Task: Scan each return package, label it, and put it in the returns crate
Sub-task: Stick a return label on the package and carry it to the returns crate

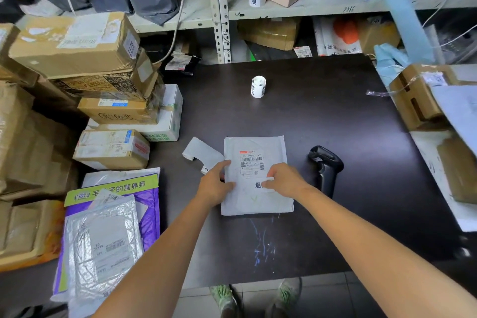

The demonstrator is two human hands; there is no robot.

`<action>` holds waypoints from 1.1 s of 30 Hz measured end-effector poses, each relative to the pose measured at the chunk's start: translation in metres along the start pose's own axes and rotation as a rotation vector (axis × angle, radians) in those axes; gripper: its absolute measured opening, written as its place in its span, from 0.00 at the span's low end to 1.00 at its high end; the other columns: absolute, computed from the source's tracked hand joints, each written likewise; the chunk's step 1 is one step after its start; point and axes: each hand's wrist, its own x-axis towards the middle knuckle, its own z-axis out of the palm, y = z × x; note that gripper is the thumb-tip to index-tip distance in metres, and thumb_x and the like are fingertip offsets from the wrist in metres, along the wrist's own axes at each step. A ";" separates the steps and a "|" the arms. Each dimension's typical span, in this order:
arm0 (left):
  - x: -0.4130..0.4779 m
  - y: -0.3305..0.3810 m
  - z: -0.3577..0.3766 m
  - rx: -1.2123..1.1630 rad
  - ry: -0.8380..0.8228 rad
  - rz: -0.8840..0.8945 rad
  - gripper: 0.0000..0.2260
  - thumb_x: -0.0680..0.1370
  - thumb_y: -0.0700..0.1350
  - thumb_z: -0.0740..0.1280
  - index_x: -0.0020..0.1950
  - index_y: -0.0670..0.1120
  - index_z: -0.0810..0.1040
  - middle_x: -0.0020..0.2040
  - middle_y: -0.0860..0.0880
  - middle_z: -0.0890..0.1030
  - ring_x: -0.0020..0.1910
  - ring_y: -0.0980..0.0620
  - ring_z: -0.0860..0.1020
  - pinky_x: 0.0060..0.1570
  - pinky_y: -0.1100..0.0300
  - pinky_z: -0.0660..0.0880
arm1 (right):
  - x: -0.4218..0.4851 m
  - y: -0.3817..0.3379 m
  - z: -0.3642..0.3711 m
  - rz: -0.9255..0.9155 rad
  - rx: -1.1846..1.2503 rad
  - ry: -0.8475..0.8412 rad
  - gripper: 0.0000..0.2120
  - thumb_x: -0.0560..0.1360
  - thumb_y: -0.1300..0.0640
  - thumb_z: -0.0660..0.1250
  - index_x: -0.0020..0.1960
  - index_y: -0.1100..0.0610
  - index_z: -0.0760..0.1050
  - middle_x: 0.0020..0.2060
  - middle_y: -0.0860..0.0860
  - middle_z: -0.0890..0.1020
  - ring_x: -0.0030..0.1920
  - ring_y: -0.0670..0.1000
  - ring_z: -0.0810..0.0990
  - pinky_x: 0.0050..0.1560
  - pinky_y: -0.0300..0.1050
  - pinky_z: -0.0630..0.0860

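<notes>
While left fingers (225, 166) grip the package (258, 204) edge | right fingers (274, 171) pinch the label (258, 185), hiding most words

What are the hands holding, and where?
The left hand grips the package at its left edge; right hand pinches the label by its right end.

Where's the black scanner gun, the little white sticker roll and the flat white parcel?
Black handheld scanner (326, 170): head view, its handle.
Small white label roll (258, 88): head view, its side.
Flat white mailer package (254, 204): head view, bare lower part.
</notes>
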 end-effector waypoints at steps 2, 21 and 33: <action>0.002 0.000 0.001 0.007 -0.024 0.000 0.29 0.74 0.39 0.70 0.72 0.56 0.68 0.56 0.48 0.79 0.55 0.49 0.78 0.56 0.57 0.75 | 0.000 0.001 0.001 -0.008 -0.021 0.010 0.12 0.72 0.49 0.75 0.48 0.53 0.76 0.44 0.47 0.77 0.45 0.51 0.78 0.45 0.45 0.77; 0.011 0.001 0.006 0.061 -0.066 0.024 0.30 0.73 0.40 0.71 0.72 0.55 0.68 0.63 0.51 0.76 0.61 0.49 0.75 0.63 0.50 0.73 | 0.000 0.012 -0.013 0.037 0.194 0.085 0.31 0.70 0.57 0.76 0.67 0.52 0.65 0.58 0.48 0.77 0.55 0.50 0.76 0.49 0.44 0.74; -0.055 0.003 0.021 -0.270 0.043 -0.061 0.26 0.75 0.32 0.68 0.71 0.49 0.70 0.62 0.47 0.76 0.54 0.50 0.78 0.50 0.57 0.78 | -0.017 0.023 -0.025 -0.116 0.372 -0.138 0.37 0.70 0.64 0.75 0.72 0.48 0.60 0.62 0.52 0.75 0.60 0.54 0.76 0.58 0.51 0.77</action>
